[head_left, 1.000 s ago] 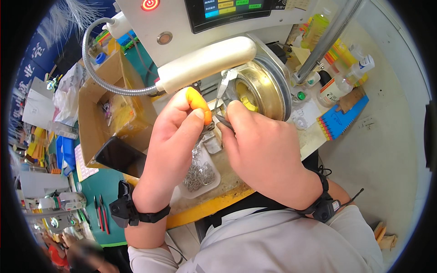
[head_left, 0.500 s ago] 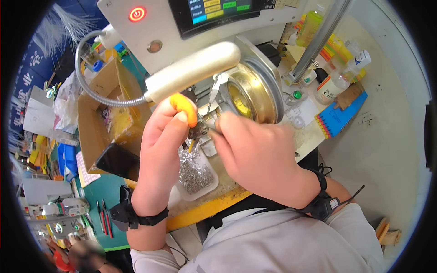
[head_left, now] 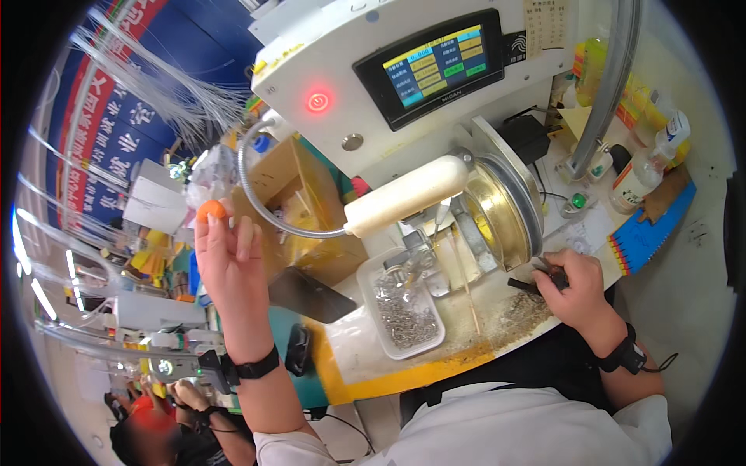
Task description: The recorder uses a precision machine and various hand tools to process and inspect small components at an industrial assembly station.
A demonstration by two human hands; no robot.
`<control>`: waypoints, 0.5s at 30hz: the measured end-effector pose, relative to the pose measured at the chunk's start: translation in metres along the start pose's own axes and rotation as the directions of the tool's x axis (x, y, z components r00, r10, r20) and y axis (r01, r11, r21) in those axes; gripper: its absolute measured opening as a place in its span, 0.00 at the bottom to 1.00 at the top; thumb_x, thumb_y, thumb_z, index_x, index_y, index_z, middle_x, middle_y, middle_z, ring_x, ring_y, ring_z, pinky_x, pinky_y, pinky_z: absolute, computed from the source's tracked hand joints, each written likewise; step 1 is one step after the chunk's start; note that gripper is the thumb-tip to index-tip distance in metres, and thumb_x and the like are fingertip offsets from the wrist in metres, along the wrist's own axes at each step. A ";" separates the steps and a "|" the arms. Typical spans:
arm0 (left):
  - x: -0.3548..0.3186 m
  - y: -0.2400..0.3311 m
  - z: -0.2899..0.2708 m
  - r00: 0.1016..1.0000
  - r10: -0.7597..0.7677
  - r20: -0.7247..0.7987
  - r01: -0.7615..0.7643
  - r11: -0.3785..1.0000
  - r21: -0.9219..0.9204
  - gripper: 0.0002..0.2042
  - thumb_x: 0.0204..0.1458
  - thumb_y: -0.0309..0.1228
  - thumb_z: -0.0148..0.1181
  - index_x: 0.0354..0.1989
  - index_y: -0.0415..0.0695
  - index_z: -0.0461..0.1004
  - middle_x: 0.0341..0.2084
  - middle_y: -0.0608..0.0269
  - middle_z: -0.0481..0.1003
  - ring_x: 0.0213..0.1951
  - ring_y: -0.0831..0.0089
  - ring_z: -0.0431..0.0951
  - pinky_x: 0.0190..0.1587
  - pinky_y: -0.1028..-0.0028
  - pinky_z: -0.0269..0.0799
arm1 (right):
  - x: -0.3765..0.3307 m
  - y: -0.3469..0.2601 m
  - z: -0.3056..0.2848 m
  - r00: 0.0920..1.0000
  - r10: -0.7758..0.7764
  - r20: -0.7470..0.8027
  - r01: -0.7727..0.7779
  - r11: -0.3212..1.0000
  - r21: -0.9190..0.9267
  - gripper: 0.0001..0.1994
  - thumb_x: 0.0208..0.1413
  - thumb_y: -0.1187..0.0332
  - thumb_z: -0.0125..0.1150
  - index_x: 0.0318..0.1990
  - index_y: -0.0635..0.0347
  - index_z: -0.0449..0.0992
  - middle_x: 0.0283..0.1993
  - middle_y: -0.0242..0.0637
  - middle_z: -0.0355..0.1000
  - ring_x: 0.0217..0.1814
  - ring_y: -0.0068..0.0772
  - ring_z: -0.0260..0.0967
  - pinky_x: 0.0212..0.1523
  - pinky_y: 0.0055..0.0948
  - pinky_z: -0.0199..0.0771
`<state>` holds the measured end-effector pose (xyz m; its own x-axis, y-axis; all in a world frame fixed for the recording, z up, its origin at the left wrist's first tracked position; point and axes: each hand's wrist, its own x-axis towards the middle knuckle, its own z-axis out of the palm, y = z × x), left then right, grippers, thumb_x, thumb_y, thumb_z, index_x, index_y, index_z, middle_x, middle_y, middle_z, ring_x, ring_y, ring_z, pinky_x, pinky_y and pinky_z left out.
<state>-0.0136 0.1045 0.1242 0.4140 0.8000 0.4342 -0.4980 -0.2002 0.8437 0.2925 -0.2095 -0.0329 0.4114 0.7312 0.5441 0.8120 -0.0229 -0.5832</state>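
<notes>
My left hand (head_left: 225, 260) is raised out to the left, over an open cardboard box (head_left: 291, 210), with a small orange part (head_left: 210, 210) pinched at its fingertips. My right hand (head_left: 571, 283) rests on the bench at the right, below the machine's round brass-coloured drum (head_left: 501, 206), its fingers closed on a small dark tool (head_left: 532, 283). Between the two hands stands a clear plastic tray (head_left: 404, 314) with several small metal parts in it. A white cylinder (head_left: 408, 194) juts from the machine above the tray.
A white machine (head_left: 404, 70) with a lit screen and a red button fills the back. A grey hose (head_left: 256, 194) loops at its left. Bottles (head_left: 645, 167) and a blue rack (head_left: 649, 229) stand at the right. Another person (head_left: 155, 423) sits at lower left.
Both hands have left the spot in front of the drum. My left hand swung out left and up with the orange part; my right hand dropped to the bench at the right.
</notes>
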 end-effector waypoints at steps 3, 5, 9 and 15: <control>0.022 -0.001 -0.030 0.990 0.080 -0.119 -0.048 0.966 0.254 0.08 0.74 0.31 0.54 0.53 0.41 0.75 0.40 0.70 0.74 0.26 0.85 0.60 0.31 0.81 0.57 | 0.006 -0.003 0.006 0.998 0.060 0.028 -0.062 0.996 0.070 0.11 0.51 0.70 0.77 0.38 0.60 0.79 0.26 0.39 0.78 0.25 0.44 0.79 0.28 0.39 0.76; 0.038 -0.005 -0.060 0.990 0.084 -0.112 0.015 0.733 0.680 0.09 0.73 0.32 0.57 0.51 0.40 0.79 0.32 0.74 0.74 0.26 0.87 0.63 0.30 0.82 0.57 | 0.007 -0.004 0.007 0.999 0.016 0.036 -0.017 0.999 0.030 0.11 0.51 0.69 0.77 0.38 0.59 0.80 0.25 0.38 0.78 0.25 0.45 0.78 0.28 0.41 0.75; 0.059 -0.009 -0.087 0.996 -0.038 -0.080 0.087 0.273 0.958 0.12 0.69 0.34 0.63 0.56 0.44 0.81 0.28 0.69 0.80 0.27 0.81 0.75 0.32 0.77 0.69 | 0.005 -0.003 0.005 0.997 -0.020 0.068 0.022 1.000 -0.022 0.12 0.52 0.65 0.77 0.37 0.58 0.79 0.25 0.37 0.77 0.25 0.46 0.77 0.29 0.42 0.74; 0.058 -0.007 -0.049 0.981 -0.161 -0.110 0.075 -0.213 0.974 0.21 0.58 0.34 0.69 0.61 0.51 0.81 0.44 0.50 0.86 0.46 0.51 0.86 0.49 0.59 0.78 | 0.001 -0.002 -0.001 0.995 0.031 0.090 -0.031 0.999 -0.010 0.11 0.53 0.64 0.76 0.37 0.58 0.79 0.27 0.37 0.78 0.26 0.45 0.77 0.29 0.42 0.74</control>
<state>-0.0235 0.1803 0.1276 0.4020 0.8792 0.2555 0.8794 -0.4485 0.1598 0.2914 -0.2090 -0.0301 0.3975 0.7888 0.4688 0.8032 -0.0521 -0.5934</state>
